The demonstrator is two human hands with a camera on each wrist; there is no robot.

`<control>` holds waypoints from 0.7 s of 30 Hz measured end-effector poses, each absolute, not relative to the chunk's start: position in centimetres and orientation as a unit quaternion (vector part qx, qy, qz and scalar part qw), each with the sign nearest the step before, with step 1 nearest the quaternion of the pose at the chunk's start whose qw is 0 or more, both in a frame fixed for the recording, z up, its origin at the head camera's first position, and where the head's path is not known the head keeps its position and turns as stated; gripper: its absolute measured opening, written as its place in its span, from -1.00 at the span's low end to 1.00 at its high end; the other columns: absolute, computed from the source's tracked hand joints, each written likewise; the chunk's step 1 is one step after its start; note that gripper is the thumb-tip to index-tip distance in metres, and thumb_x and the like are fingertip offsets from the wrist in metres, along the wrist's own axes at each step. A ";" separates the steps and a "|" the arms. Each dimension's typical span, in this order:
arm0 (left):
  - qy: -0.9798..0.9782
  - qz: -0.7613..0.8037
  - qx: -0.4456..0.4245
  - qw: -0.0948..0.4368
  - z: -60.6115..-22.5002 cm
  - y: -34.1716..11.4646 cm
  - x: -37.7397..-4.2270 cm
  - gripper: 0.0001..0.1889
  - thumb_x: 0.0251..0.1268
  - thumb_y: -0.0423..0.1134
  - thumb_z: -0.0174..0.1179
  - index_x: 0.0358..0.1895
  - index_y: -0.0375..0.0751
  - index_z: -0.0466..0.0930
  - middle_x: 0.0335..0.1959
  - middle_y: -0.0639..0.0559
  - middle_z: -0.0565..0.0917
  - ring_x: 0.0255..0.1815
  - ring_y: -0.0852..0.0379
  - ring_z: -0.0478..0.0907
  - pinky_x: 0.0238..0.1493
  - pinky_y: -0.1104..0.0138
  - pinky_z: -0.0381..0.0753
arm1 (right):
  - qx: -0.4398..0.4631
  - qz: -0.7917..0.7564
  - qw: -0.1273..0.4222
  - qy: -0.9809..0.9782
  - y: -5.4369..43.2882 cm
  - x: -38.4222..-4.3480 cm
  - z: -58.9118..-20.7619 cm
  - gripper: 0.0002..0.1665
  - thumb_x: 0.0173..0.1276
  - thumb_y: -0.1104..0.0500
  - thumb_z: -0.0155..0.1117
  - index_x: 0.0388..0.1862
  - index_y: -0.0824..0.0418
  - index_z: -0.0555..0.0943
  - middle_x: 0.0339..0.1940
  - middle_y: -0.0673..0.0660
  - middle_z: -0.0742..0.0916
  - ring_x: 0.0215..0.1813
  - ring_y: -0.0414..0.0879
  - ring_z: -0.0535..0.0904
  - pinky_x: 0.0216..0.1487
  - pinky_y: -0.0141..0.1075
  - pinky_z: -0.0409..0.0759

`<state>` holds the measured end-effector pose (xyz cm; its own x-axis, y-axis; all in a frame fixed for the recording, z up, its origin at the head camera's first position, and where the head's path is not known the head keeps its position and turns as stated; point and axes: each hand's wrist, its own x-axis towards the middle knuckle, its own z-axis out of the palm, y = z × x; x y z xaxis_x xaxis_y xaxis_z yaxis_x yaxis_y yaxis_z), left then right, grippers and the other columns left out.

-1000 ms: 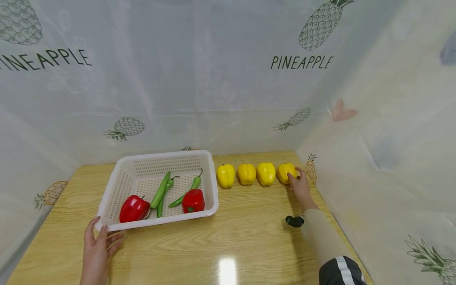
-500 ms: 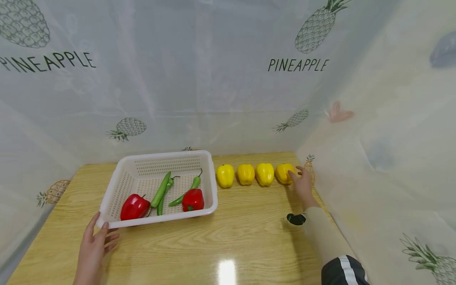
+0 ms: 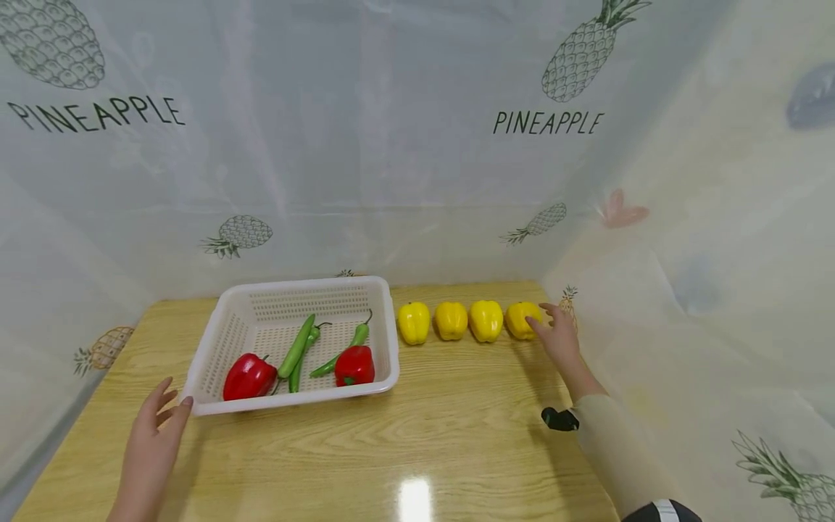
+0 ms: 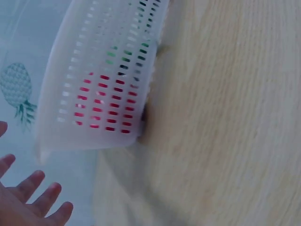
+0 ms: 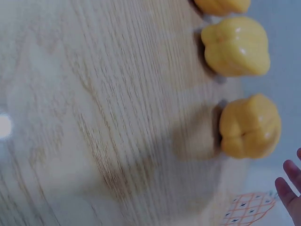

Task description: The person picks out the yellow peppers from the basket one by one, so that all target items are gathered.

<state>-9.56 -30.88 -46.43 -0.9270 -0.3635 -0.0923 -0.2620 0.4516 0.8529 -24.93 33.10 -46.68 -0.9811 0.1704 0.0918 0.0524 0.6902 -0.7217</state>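
A white plastic basket [image 3: 293, 401] stands on the wooden table [image 3: 326, 464]. Inside are two red bell peppers [image 3: 250, 377] and several green chili peppers [image 3: 296, 348]. My left hand [image 3: 153, 431] is beside the basket's near left corner, fingers spread; the left wrist view shows a gap between its fingers [image 4: 40, 186] and the basket wall [image 4: 99, 94]. Several yellow bell peppers line up right of the basket. My right hand [image 3: 559, 339] is at the right side of the rightmost yellow bell pepper [image 3: 520, 321], holding nothing; the right wrist view shows its fingers [image 5: 288, 190] apart from that pepper [image 5: 251, 127].
A pale plastic sheet [image 3: 365, 159] printed with pineapples hangs behind the table, and another side of it [image 3: 704, 304] rises close to my right arm. The other yellow bell peppers [image 3: 450, 320] stand along the table's back edge.
My left hand has come off the basket's near left corner and moved left. My right hand has let go of the rightmost yellow bell pepper and drawn back to the right.
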 end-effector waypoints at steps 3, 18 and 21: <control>-0.878 -0.454 0.138 0.070 -45.5 -31.0 -9.7 -0.32 0.57 0.00 -0.12 0.53 -0.32 -0.09 0.41 -0.53 0.12 0.32 -0.55 0.10 0.15 -0.36 0.15 | -0.039 0.381 0.074 -0.921 32.7 -24.5 -46.2 -0.21 0.47 -0.14 0.14 0.45 0.33 0.21 0.38 0.46 0.24 0.29 0.39 0.24 0.17 0.26 0.36; -0.937 -0.324 0.007 0.133 -42.6 -28.3 -10.0 -0.37 0.47 -0.07 0.08 0.42 -0.39 0.18 0.31 -0.52 0.29 0.26 -0.55 0.18 0.16 -0.39 0.14 | 0.029 0.367 0.054 -0.928 29.4 -21.9 -44.3 -0.22 0.46 -0.21 0.13 0.45 0.23 0.27 0.35 0.37 0.31 0.28 0.34 0.27 0.15 0.28 0.35; -0.941 -0.314 -0.003 0.127 -42.2 -27.7 -10.0 -0.36 0.46 -0.05 0.09 0.43 -0.35 0.17 0.31 -0.50 0.29 0.27 -0.53 0.18 0.13 -0.40 0.16 | 0.042 0.368 0.044 -0.928 28.7 -21.4 -43.8 -0.20 0.45 -0.24 0.12 0.44 0.24 0.27 0.37 0.37 0.30 0.31 0.34 0.26 0.17 0.29 0.34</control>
